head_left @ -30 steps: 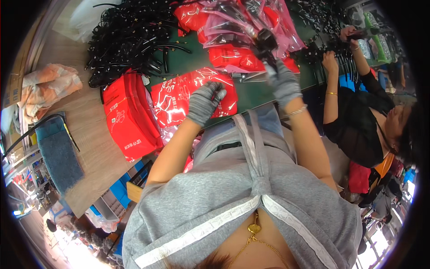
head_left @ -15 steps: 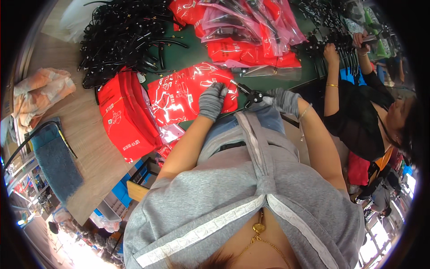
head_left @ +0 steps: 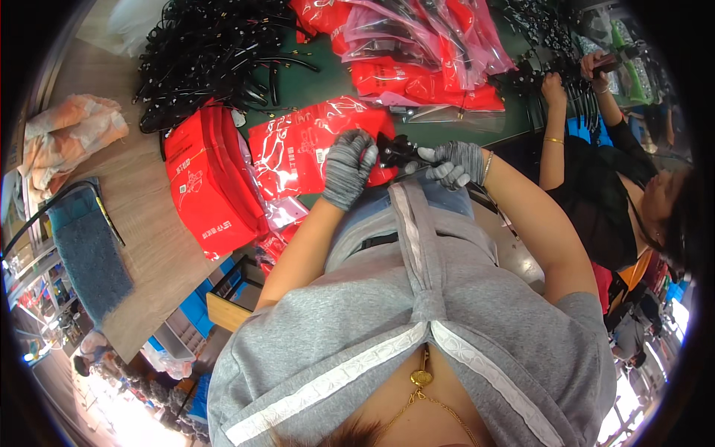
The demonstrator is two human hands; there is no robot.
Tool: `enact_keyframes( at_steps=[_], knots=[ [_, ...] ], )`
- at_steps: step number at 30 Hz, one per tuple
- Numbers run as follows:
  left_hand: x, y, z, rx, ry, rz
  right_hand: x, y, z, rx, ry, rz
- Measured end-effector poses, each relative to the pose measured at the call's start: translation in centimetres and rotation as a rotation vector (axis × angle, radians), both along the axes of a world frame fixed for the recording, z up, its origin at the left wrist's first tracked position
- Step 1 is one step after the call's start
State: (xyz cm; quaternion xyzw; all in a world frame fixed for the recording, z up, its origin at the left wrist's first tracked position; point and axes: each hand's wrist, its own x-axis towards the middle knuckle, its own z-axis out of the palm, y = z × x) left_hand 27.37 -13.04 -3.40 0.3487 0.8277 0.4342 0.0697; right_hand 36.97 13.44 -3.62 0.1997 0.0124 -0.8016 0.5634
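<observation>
Curling by open tabletop (head_left: 438,132), right fingers (head_left: 451,176) pinch a black part (head_left: 397,151); left fingers (head_left: 359,141) seemingly grip a red bag (head_left: 281,155).

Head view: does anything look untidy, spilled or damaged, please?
No spill or damage stands out. The black parts lie heaped in a tangle, and the cloth at far left is bunched up, so both look untidy.

The red bag (head_left: 279,160) near the middle is of glossy, smooth plastic. The gloves (head_left: 344,171) look like matt, knitted cloth. At left, the table (head_left: 158,238) shows wood grain, and the blue pad (head_left: 93,249) seems rough cloth.
</observation>
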Motion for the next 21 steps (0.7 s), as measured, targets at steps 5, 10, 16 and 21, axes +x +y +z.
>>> enact_keyframes(
  at_steps=[5,10,16,21],
  knots=[
    [0.9,0.3,0.8,0.159,-0.222,0.019,-0.2,-0.7,0.3,0.195,0.018,-0.062],
    [1.2,0.2,0.8,0.18,-0.254,0.02,-1.9,-4.6,5.8,1.245,0.687,0.368],
    [0.7,1.6,3.9,0.101,-0.191,-0.179,-2.6,-6.5,5.8,1.493,0.99,0.564],
    [0.9,2.7,10.6,0.396,-0.581,-0.079,-3.0,-6.2,11.8,1.375,1.09,0.166]
  ],
)
